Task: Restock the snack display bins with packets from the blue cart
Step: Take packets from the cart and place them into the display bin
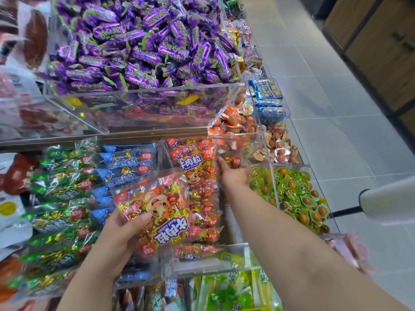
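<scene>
My left hand grips a red beef-cubes packet with a cartoon tiger, held over the front of the display. My right hand reaches into the clear bin of red beef-cubes packets, its fingers pressed against the right side of an upright packet at the back; whether it grips that packet is unclear. More red packets lie stacked in the bin below it. The blue cart is not in view.
Left of the red bin sit blue packets and green packets. A big bin of purple candies stands behind. Egg snacks in green wrappers and orange packs fill bins on the right. Tiled floor lies beyond.
</scene>
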